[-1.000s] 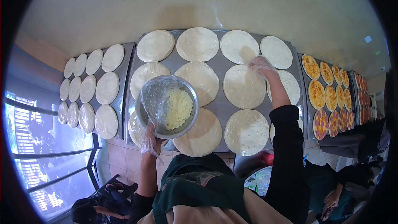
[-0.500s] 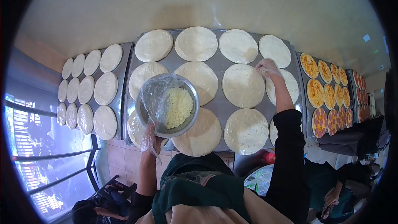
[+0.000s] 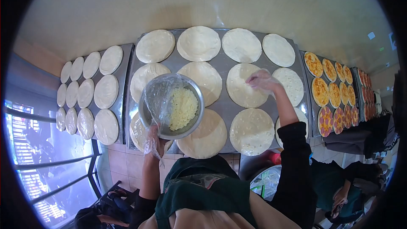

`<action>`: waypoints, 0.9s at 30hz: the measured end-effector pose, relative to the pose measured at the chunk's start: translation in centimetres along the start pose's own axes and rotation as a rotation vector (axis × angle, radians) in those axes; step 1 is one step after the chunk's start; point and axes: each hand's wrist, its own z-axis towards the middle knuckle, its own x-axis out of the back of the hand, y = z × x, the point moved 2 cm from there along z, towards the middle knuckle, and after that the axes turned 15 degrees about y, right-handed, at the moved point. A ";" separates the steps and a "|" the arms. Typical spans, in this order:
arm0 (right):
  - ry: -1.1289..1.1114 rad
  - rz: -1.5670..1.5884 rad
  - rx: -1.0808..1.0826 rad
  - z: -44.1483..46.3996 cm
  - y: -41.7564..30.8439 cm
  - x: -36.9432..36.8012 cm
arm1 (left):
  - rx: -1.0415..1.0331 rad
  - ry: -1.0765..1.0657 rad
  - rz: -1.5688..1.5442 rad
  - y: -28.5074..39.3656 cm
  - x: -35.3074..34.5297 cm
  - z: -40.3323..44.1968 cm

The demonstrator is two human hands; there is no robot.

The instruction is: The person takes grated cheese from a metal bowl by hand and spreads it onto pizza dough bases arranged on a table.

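Note:
My left hand (image 3: 157, 141), in a clear plastic glove, grips the near rim of a metal bowl (image 3: 188, 133). Grated pale cheese (image 3: 183, 109) lies in the bowl's right part, and clear plastic film (image 3: 159, 97) covers its left side. My right hand (image 3: 261, 79), also gloved in clear plastic, hovers over a round of dough (image 3: 241, 92) in the middle row, fingertips drawn together. What they hold is too small to make out. White bits are scattered on the dough round below it (image 3: 252, 132) and the one to its right (image 3: 290, 85).
Rows of dough rounds cover the grey metal table (image 3: 220, 107). Plainer rounds fill a left table (image 3: 121, 109); sauced and meat-topped pizzas (image 3: 320, 91) stand at the right. A clear container (image 3: 268, 181) is by my right arm. Another person (image 3: 339, 191) is at lower right.
My right hand has moved left and a little down, from between the dough rounds at the right to over the third-column round. The left hand and bowl stay in place.

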 end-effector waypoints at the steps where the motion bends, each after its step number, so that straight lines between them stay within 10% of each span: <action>1: 0.007 -0.161 0.122 -0.5 -0.4 -0.9 | 0.000 -0.001 -0.001 0.1 0.1 0.1; 27: 0.222 -0.371 0.172 -4.3 -0.6 -5.7 | -0.010 -0.084 0.040 0.8 2.3 1.7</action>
